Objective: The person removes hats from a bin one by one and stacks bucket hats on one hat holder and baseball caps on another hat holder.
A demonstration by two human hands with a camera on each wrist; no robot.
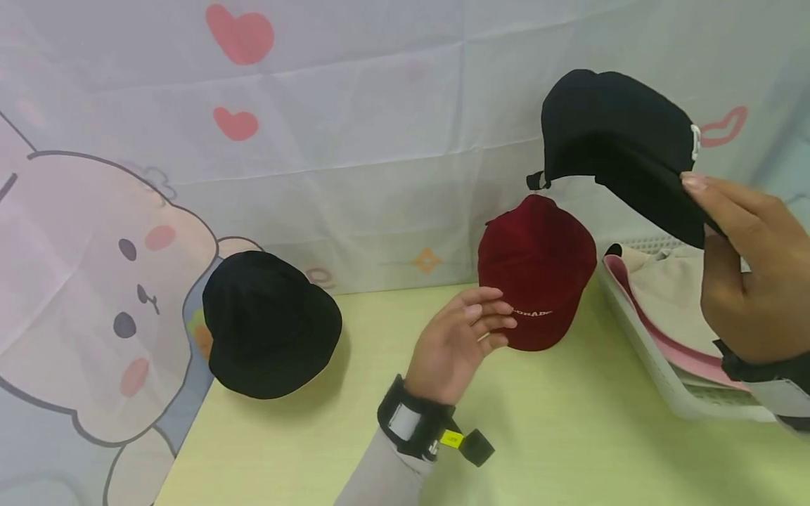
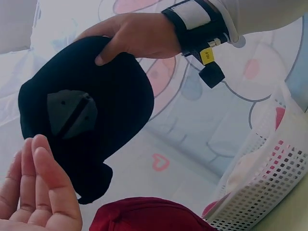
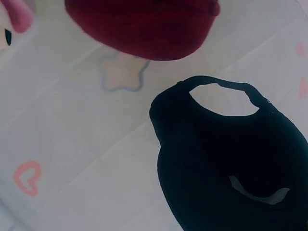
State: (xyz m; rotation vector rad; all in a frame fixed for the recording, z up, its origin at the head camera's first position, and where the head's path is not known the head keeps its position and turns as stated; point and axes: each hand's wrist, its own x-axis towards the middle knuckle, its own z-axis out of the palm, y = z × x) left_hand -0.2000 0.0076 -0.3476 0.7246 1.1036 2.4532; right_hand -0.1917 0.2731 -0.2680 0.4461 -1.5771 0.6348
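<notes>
Currently the right hand [image 1: 749, 281] pinches the black cap [image 1: 616, 144] by its brim, lifted above the basket [image 1: 664, 383], so the crown hangs free. Left hand [image 1: 458, 344] is relaxed, empty, fingertips beside the red cap [image 1: 538, 270] on the counter [image 1: 569, 436].

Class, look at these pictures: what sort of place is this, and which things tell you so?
Probably a staged indoor tabletop: a cartoon cloth backdrop hangs behind a pale green table, with caps set out and a white basket of more.
</notes>
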